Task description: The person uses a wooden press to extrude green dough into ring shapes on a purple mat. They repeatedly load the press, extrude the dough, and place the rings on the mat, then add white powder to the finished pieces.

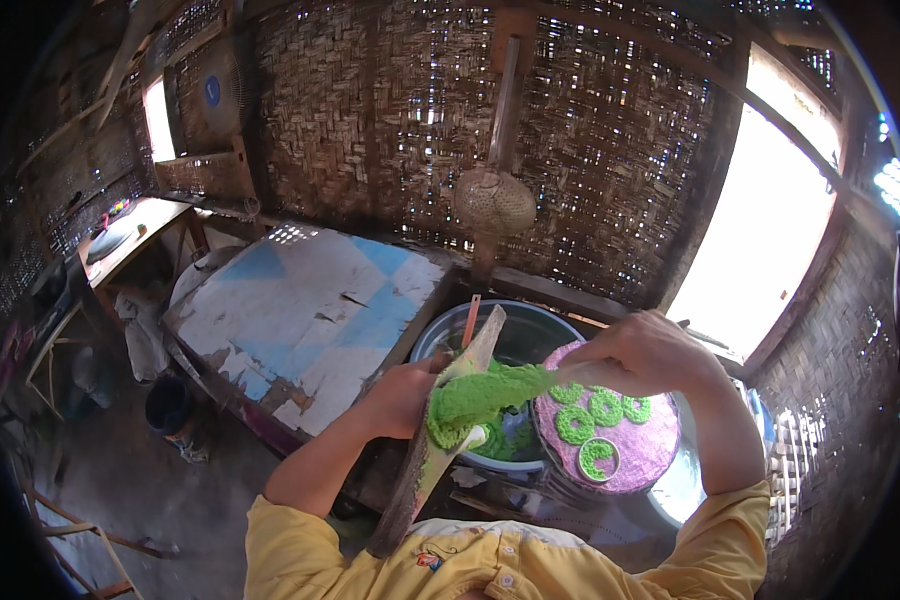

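Head view: on my remote feed, the left hand (407, 396) clasps a weathered wooden board (422, 478), tilted, by its edge; a bright-green, crumbly-looking paste (495, 392) is heaped across it, reaching toward the right hand (648, 350). Right fingers bent; whether they grip anything, I cannot tell. I judge the paste soft, moist, easily broken: support from beneath, holding the board's bare edge. Hidden: left fingertips, part of the round blue-grey basin (545, 320).
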`<state>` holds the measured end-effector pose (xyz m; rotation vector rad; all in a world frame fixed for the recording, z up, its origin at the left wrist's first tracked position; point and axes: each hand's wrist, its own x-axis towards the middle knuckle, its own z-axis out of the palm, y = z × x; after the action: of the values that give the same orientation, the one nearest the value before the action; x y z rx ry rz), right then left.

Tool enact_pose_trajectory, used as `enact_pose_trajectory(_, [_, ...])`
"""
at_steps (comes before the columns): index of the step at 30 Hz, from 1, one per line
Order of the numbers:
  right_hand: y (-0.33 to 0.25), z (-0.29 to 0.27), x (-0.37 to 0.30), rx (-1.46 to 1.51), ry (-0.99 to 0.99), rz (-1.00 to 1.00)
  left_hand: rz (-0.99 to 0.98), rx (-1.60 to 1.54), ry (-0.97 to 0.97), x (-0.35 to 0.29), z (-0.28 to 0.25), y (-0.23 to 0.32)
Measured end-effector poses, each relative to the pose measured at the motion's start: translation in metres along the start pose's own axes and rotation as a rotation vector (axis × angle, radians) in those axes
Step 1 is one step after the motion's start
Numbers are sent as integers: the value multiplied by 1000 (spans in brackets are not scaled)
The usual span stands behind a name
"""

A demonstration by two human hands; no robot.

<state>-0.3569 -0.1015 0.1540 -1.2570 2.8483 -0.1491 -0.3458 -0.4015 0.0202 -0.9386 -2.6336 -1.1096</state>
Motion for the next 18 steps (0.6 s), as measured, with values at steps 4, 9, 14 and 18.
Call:
enact_pose_trajectory(4, [-14,-12,6,-75,75,-46,-26,-4,69,-2,-2,1])
enact_pose_trajectory(9, [-25,-17,14,-202,28,23,-43,49,130,-4,-4,8])
enact_pose_trajectory(14, [-56,33,27,-624,272,-188,-34,160,181,5,5,14])
enact_pose_trajectory(18, [-67,80,39,-873,795,-437,-180,178,145,8,11,-5])
